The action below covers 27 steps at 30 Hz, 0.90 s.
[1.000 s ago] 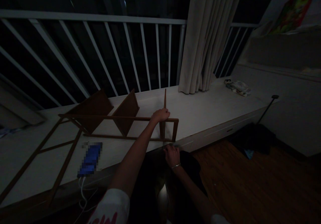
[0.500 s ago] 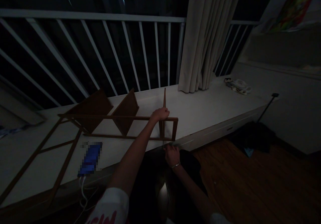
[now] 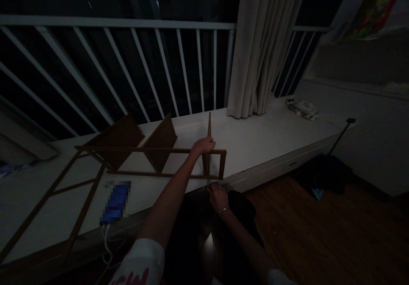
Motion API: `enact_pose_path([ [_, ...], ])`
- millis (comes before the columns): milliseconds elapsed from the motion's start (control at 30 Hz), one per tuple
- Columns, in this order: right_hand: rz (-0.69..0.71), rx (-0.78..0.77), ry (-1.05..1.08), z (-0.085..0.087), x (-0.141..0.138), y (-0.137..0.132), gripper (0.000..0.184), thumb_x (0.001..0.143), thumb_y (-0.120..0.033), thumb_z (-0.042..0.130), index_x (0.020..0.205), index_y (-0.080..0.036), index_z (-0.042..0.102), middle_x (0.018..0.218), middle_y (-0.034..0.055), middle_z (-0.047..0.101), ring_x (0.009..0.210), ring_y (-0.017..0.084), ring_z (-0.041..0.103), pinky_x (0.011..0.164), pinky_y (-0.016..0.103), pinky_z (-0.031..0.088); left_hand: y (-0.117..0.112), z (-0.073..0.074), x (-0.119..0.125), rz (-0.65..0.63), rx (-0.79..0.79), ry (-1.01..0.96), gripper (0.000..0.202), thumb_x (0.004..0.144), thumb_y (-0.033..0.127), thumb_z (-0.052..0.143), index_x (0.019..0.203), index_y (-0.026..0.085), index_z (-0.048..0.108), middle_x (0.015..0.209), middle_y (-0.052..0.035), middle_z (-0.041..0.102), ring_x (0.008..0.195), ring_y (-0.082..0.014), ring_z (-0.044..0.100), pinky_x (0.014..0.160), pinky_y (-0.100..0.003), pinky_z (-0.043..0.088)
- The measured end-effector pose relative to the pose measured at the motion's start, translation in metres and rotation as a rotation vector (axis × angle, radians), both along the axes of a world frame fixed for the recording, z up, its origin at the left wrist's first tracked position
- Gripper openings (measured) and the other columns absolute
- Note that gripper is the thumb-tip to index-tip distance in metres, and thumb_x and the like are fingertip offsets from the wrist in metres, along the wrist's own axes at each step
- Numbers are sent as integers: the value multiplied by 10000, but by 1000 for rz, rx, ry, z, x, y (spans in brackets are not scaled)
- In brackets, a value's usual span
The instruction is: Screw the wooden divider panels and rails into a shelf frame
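Note:
A brown wooden shelf frame [image 3: 128,149] lies on its side on the white ledge, its boards [image 3: 161,140] standing up from the rails. My left hand [image 3: 204,145] is closed around the frame's upper rail, where the rightmost board [image 3: 209,125] meets it. Lower down, in front of the near rail, my right hand [image 3: 218,196] is pinched beside the end of that same board. Something thin seems to show at its fingertips, but it is too dark to name. A bracelet circles the right wrist.
A blurred blue device [image 3: 115,203] with a white cable [image 3: 107,246] lies on the ledge [image 3: 268,138]. White railings [image 3: 188,70] and a beige curtain [image 3: 255,55] stand behind. Pale cloth [image 3: 303,109] rests at the far right. Dark fabric [image 3: 322,174] lies on the wooden floor [image 3: 306,238].
My right hand has shifted very slightly left at the near rail, still pinched. My left hand keeps its grip, and the shelf frame looks unmoved.

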State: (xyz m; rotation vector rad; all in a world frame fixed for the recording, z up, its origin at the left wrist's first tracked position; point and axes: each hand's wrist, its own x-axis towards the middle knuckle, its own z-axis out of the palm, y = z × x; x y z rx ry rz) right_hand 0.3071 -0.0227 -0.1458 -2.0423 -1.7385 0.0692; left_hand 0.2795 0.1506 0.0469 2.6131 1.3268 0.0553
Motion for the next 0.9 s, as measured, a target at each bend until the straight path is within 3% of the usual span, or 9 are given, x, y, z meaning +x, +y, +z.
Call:
enact_pose_path([
  [333, 40, 6, 13, 8, 1, -2, 200, 826, -196, 355, 910, -208, 535, 890, 68, 552, 902, 189, 420, 751, 309, 264, -2, 1, 1, 9, 14, -4, 361, 766, 377, 284, 972, 219, 534, 1073, -56, 552, 897, -195, 531, 726, -289, 398],
  [700, 70, -13, 37, 4, -1, 0, 332, 761, -132, 390, 1068, -211, 491, 862, 71, 586, 906, 192, 441, 766, 309, 246, 3, -3, 0, -14, 28, -13, 355, 763, 376, 274, 939, 224, 542, 1043, -57, 561, 866, -203, 539, 697, -297, 404],
  [900, 128, -34, 83, 2, -1, 3, 356, 687, -56, 396, 975, -204, 543, 905, 49, 588, 913, 176, 440, 777, 287, 256, 6, -7, 0, -31, 37, -18, 337, 760, 378, 270, 894, 239, 547, 1007, -44, 576, 844, -199, 542, 680, -298, 404],
])
